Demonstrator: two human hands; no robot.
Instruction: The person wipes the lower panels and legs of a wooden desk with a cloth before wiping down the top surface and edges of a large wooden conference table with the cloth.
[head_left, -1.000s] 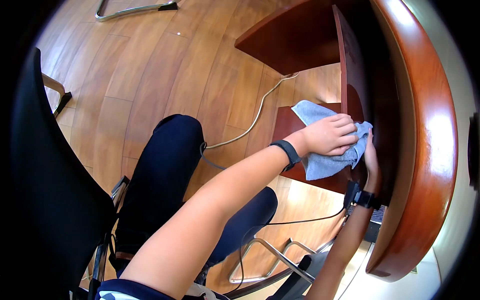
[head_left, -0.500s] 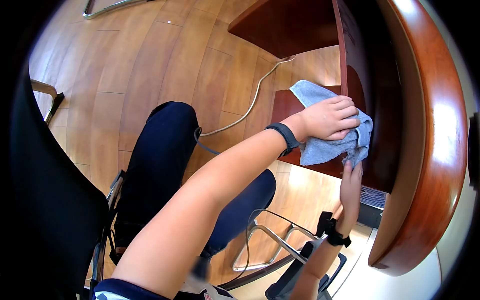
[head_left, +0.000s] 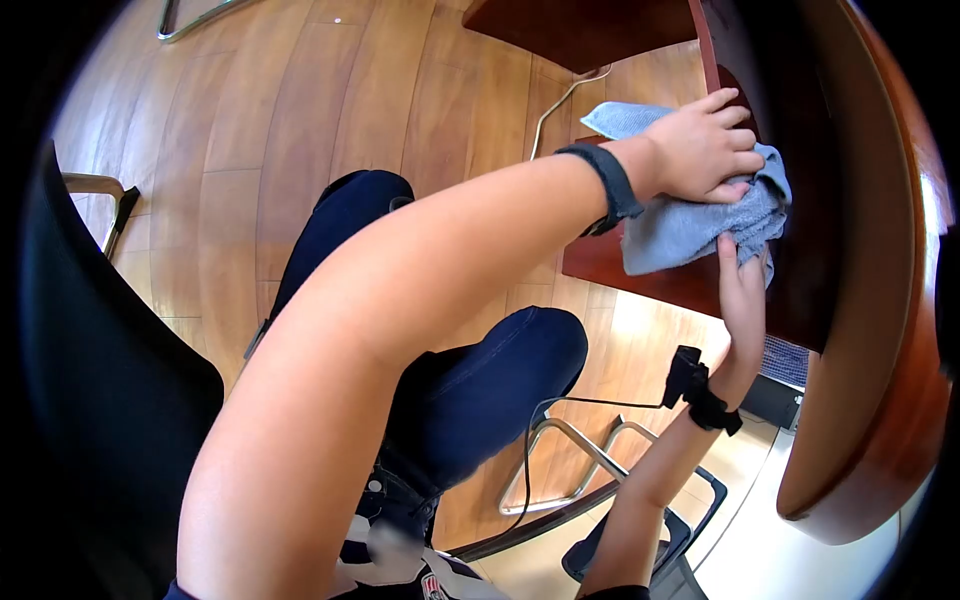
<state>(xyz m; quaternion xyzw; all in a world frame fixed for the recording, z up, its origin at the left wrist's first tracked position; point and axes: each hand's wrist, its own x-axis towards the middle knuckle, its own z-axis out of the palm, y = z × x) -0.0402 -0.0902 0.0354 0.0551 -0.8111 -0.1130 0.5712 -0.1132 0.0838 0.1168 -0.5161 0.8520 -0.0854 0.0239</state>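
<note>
A blue-grey cloth (head_left: 670, 235) lies bunched against the dark reddish-brown wood of a desk's underside. My left hand (head_left: 705, 150) is on top of the cloth, palm down, with its fingers bent over the cloth near the upright edge of a wooden panel (head_left: 706, 45). Just below it, my right hand (head_left: 742, 285) reaches up and grips the cloth's lower bunched part, its fingertips partly hidden in the folds. Dark bands circle both wrists, and a small black device with a cable (head_left: 600, 400) sits at the right one.
The desk's thick curved wooden edge (head_left: 850, 480) runs down the right side. A black chair back (head_left: 110, 400) stands at left. My knees (head_left: 500, 390) are below the arms. Another chair's metal frame (head_left: 570, 440) and a pale cable (head_left: 560, 105) are on the wooden floor.
Both hands and the cloth have shifted up and slightly right in view, and the view itself has moved. My left fingers have spread a little more.
</note>
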